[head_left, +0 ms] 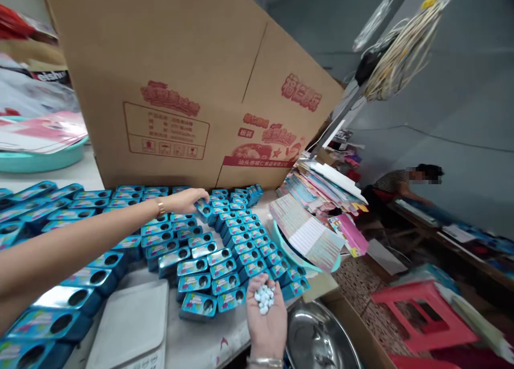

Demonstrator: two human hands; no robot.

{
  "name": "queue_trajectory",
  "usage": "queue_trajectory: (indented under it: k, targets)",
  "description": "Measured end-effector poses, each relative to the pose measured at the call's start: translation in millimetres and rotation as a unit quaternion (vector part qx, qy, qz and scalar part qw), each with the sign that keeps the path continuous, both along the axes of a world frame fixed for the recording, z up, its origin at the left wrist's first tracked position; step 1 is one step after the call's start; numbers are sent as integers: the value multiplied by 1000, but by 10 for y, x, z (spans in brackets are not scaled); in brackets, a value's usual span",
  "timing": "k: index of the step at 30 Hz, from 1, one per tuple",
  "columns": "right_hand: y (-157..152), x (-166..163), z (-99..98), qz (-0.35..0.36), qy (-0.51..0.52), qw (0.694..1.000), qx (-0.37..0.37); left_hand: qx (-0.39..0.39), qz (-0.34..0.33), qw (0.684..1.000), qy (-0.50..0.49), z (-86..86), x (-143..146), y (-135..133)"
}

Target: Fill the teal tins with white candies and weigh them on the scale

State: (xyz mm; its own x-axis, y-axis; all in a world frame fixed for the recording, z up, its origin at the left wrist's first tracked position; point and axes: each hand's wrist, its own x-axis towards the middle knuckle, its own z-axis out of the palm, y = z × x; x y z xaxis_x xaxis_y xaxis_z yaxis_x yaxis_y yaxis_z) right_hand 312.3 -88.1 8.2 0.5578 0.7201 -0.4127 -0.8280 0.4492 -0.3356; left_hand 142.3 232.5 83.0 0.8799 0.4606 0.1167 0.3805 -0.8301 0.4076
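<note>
Many small blue tins (pixel 217 256) with round holes in their lids lie in rows across a white table (pixel 193 339). My left hand (pixel 187 200) reaches far over them and its fingertips pinch down at one tin (pixel 203 209) near the big cardboard box. My right hand (pixel 266 318) lies palm up at the table's near edge, cupped around a small heap of white-blue candies (pixel 264 298).
A large cardboard box (pixel 193 85) stands behind the tins. A white tray (pixel 130 326) lies near the front. A steel bowl (pixel 321 339) sits at lower right, a teal basin with printed cards (pixel 309 232) at right. Another person (pixel 405 184) bends over a bench beyond a red stool (pixel 425 313).
</note>
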Motion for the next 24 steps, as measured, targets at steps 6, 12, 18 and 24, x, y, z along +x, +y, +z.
queue_trajectory:
  k: [6, 12, 18, 24]
  targets:
    - [-77, 202, -116, -22, -24, 999, -14, -6, -69, 993, 100, -392, 280, 379]
    - [-76, 186, -12, 11, -80, 997, 20, 11, -30, 996, 87, -380, 201, 295]
    - [-161, 34, 165, 51, -67, 996, 24, 17, 62, 997, 30, 198, -745, -380]
    - [-71, -406, 129, 135, -32, 989, 52, 22, 268, 963, -9, 456, -2574, -2096]
